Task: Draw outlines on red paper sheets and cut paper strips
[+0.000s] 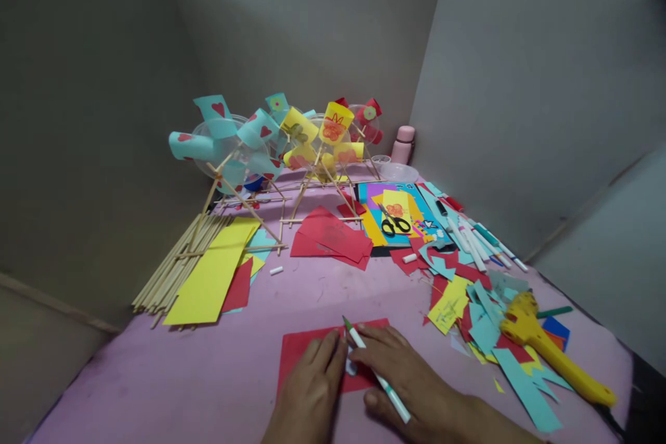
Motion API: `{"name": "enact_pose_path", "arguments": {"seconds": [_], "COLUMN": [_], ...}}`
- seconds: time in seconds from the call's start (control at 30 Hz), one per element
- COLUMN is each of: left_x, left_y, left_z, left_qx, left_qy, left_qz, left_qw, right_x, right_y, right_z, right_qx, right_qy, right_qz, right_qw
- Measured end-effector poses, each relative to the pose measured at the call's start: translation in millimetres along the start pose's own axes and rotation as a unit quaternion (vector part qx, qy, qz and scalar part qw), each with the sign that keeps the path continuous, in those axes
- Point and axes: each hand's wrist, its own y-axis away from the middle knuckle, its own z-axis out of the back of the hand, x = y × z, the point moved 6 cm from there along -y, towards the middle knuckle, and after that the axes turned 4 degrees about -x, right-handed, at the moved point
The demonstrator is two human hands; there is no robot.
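Note:
A sheet of red paper (291, 354) lies in front of me on the pink table. My left hand (315, 381) rests flat on it, fingers stretched forward and pressing the paper. My right hand (406, 374) keeps a white marker pen (388, 392) between thumb and index finger, its green tip (347, 323) pointing away from me. Between the two hands sits a small pale piece (350, 365), partly covered by the fingers; its kind I cannot make out. The lower part of the red sheet is hidden under my hands.
Paper-and-plastic wheels (223, 142) on stick frames stand at the back. Sticks (171, 270) and yellow paper (211, 284) lie left, red sheets (330, 236) ahead. Scissors (395, 222), markers (471, 243), paper scraps (483, 326) and a yellow glue gun (556, 357) are on the right.

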Motion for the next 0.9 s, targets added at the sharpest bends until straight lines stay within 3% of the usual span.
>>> {"name": "enact_pose_path", "arguments": {"seconds": [0.13, 0.37, 0.53, 0.7, 0.9], "left_x": [1, -1, -2, 6, 11], "left_y": [-3, -8, -10, -11, -9], "left_z": [-3.1, -2.3, 3.8, 12.9, 12.6], "left_qx": [0.042, 0.083, 0.066, 0.028, 0.015], "left_qy": [0.037, 0.033, 0.041, 0.137, 0.161], "left_qz": [0.026, 0.046, 0.056, 0.111, 0.110], "left_qw": [0.998, 0.995, 0.995, 0.984, 0.981], "right_x": [3, -4, 1, 2, 3], "right_y": [-9, -7, -7, -9, -4], "right_z": [0, -5, -4, -4, -3], "right_qx": [0.025, -0.011, 0.003, -0.042, -0.074], "right_qy": [-0.002, 0.029, 0.011, 0.007, 0.004], "right_qz": [-0.036, -0.026, -0.021, -0.022, 0.016], "right_qw": [0.999, 0.999, 1.000, 0.999, 0.997]}}
